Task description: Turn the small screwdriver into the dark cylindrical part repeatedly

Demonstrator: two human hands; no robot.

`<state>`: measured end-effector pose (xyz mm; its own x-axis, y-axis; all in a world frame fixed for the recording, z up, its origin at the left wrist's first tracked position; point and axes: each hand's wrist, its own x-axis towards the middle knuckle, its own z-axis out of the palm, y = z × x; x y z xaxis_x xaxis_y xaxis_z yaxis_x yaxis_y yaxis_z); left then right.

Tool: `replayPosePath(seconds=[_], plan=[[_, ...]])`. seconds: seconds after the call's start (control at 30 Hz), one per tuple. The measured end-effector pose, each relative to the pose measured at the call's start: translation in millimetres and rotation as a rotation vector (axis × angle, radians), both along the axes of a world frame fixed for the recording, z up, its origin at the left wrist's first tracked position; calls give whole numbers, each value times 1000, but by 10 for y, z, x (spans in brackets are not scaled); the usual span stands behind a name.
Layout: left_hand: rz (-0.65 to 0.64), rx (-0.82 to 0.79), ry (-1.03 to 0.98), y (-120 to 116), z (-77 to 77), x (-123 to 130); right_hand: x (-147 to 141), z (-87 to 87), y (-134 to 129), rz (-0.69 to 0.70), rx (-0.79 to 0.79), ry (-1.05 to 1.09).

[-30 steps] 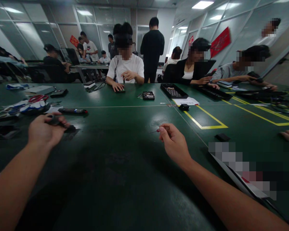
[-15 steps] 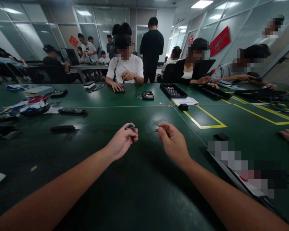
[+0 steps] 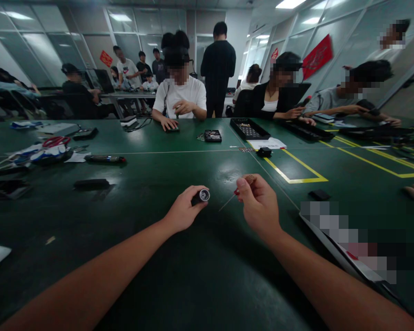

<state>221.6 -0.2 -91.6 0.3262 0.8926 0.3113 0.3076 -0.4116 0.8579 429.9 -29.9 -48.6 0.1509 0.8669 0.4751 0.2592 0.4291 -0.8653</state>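
My left hand [image 3: 182, 211] is closed around a short dark cylinder [image 3: 204, 195], whose round, silver-rimmed end faces me with a recess inside. Pinched between the thumb and fingers of my right hand [image 3: 260, 204] is a slim screwdriver-like tool [image 3: 228, 202]. Its thin metal shaft slants down and left toward the cylinder without touching it. Red and amber parts of its handle show at the fingers; the rest is hidden. Both hands are above the green table [image 3: 172, 285].
A black bar [image 3: 91, 184] and a dark pen-shaped tool [image 3: 105, 159] lie left. A black block [image 3: 264, 152], a parts tray [image 3: 249, 129] and a small open box [image 3: 213, 135] lie ahead. A laptop-like device [image 3: 348, 248] is at right. Several people sit around the table.
The cylinder has turned from pointing upward to facing me, and my left hand has shifted right. My right hand has moved slightly right, with the tool's shaft now tilted further down.
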Motion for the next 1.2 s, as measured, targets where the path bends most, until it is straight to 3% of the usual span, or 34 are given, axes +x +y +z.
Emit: replayPosePath(seconds=[0.33,0.6,0.77,0.9,1.03,1.2], plan=[[18,-23,16,38,-35,-25,-28,-137,32,98,-26,-52],[-2,8,44,51,-66,-21,-21,-130,58,49,-19,-85],[23,10,-12,89,-134,-36,-4,-103,5,243,-17,-134],[41,-41,-85,128,-182,-56,-15,-97,-67,345,86,-239],[41,-52,-102,128,-183,-48,-53,-114,-103,315,134,-242],[12,-17,-51,103,-171,-36,-79,-145,-112,112,7,-151]])
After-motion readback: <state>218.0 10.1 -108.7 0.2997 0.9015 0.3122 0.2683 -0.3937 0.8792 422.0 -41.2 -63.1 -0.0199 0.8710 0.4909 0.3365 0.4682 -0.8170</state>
